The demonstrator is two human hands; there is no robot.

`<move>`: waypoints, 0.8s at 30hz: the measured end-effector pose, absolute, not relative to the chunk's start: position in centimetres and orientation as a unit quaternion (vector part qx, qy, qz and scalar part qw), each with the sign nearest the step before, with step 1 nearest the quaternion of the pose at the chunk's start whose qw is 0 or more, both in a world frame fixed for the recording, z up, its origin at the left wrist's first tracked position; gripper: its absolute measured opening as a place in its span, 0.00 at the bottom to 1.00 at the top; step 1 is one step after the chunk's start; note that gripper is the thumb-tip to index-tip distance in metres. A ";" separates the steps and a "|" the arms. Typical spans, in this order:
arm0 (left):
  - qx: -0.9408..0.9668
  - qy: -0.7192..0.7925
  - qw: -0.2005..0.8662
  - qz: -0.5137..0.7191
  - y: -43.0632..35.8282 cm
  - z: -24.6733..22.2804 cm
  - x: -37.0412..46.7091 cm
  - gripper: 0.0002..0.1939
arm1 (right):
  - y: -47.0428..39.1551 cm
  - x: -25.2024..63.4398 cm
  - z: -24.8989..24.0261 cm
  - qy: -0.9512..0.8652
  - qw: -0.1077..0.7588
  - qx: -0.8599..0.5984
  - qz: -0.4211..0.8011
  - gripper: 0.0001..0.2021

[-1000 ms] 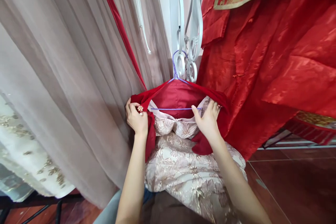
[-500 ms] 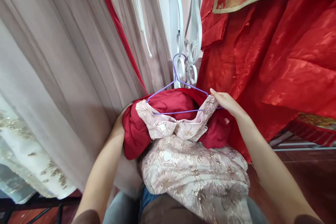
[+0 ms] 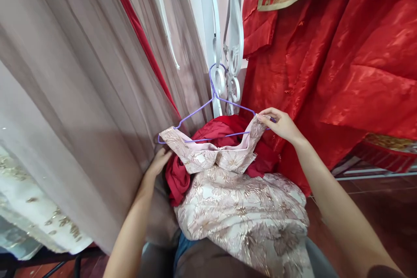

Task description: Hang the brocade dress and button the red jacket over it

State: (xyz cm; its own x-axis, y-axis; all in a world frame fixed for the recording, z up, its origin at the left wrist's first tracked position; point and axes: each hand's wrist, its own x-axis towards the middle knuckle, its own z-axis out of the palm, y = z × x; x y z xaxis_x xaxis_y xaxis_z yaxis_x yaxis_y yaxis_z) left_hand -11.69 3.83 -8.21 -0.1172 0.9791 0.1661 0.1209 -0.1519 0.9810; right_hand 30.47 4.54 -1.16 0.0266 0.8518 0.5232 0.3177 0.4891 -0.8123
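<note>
A pale pink floral brocade dress [image 3: 224, 197] hangs by its wide straps on a purple wire hanger [image 3: 198, 110]. The lower part of the dress spreads toward my lap. My right hand [image 3: 280, 125] pinches the right-hand strap at the hanger's end. Dark red cloth [image 3: 178, 178] is bunched behind the bodice and shows at both sides and through the neckline. Below the left strap, my left hand [image 3: 160, 160] closes on the edge of this cloth, its fingertips partly hidden.
The hanger hooks onto a white scrolled metal stand [image 3: 235, 52]. Greyish-pink drapes [image 3: 81, 74] fill the left, crossed by a red strip [image 3: 143, 39]. Bright red satin garments [image 3: 325, 61] hang at right. A white gown with gold decoration [image 3: 48, 217] is at lower left.
The red cloth at left has drawn inward behind the dress, baring the left strap and hanger end. My left hand has come into view beside it. My right fingers have shifted on the strap.
</note>
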 end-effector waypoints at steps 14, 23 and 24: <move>0.714 0.449 -0.008 0.538 1.5 1.0 -9.3 0.14 | 3.9 30.5 -0.3 -0.649 0.585 -0.413 0.258 0.15; 0.476 0.498 0.046 0.723 1.9 -5.0 -10.0 0.20 | 2.5 33.7 -4.3 -0.509 0.673 -0.469 0.262 0.16; 0.454 0.502 0.055 0.734 1.6 -6.2 -10.1 0.20 | 2.1 33.7 -5.0 -0.496 0.679 -0.472 0.265 0.16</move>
